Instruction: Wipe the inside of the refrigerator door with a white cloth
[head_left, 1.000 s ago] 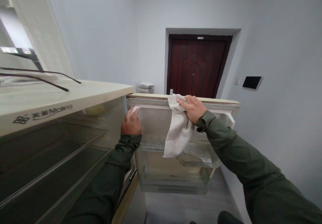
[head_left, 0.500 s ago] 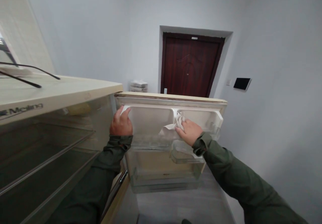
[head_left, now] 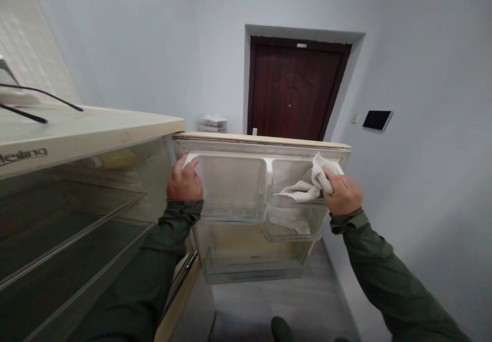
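Observation:
The open refrigerator door (head_left: 232,242) shows its inner side, with a white moulded liner and clear plastic shelves. At the hinge side, my left hand (head_left: 185,179) grips the raised white ridge of the liner between thumb and fingers. My right hand (head_left: 343,190) is closed on a crumpled white cloth (head_left: 302,190) at the upper right corner of the door. Part of this cloth hangs over the small upper compartment. Just below it is a clear door bin (head_left: 294,235).
To the left stands the cream refrigerator body (head_left: 154,121), its inside lined with shelves (head_left: 77,232). Dark thin rods (head_left: 46,92) lie on its top. Behind the door are a stack of pale items (head_left: 213,123) and a dark red room door (head_left: 295,91). A dark shoe (head_left: 281,328) shows on the floor.
My right hand has moved the cloth rightward from the middle divider to the door's outer corner, and the cloth has spread out more. My left hand stays on the ridge.

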`<state>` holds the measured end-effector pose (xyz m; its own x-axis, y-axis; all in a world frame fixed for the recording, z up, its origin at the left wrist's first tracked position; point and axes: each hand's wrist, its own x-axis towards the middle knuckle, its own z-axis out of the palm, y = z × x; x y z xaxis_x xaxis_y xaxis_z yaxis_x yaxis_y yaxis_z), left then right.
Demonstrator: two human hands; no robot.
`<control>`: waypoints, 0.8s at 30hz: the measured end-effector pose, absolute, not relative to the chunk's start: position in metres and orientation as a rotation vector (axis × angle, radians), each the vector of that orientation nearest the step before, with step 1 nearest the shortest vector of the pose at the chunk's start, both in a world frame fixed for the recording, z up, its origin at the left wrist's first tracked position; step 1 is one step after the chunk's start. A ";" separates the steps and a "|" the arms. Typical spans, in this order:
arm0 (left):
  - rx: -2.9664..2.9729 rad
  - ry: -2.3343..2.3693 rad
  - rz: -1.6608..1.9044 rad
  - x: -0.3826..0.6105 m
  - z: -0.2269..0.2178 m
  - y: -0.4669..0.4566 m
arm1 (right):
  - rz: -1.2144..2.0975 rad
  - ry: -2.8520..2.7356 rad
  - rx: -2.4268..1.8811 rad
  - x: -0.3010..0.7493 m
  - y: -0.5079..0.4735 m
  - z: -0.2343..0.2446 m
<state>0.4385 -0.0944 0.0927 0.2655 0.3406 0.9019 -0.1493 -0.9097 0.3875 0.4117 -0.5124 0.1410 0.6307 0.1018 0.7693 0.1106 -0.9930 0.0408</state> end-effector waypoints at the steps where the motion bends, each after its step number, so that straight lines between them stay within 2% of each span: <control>1: 2.158 0.171 1.656 0.438 0.093 -0.095 | -1.418 -0.086 -2.713 0.415 -0.512 0.130; 6: 2.172 0.157 1.676 0.436 0.095 -0.099 | -1.475 0.363 -2.268 0.419 -0.496 0.076; 12: 2.160 0.157 1.726 0.439 0.095 -0.103 | -1.326 0.353 -1.937 0.407 -0.453 0.032; 20: 2.237 0.221 1.600 0.431 0.106 -0.112 | -0.838 0.095 -2.056 0.395 -0.381 0.007; 24: 2.242 0.292 1.522 0.430 0.112 -0.119 | -0.538 -0.171 -2.424 0.415 -0.388 0.018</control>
<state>0.4296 -0.1194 0.1123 0.3809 0.3940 0.8365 -0.0569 -0.8930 0.4465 0.4146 -0.3879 0.0178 0.9078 -0.0114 0.4193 0.2512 -0.7857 -0.5652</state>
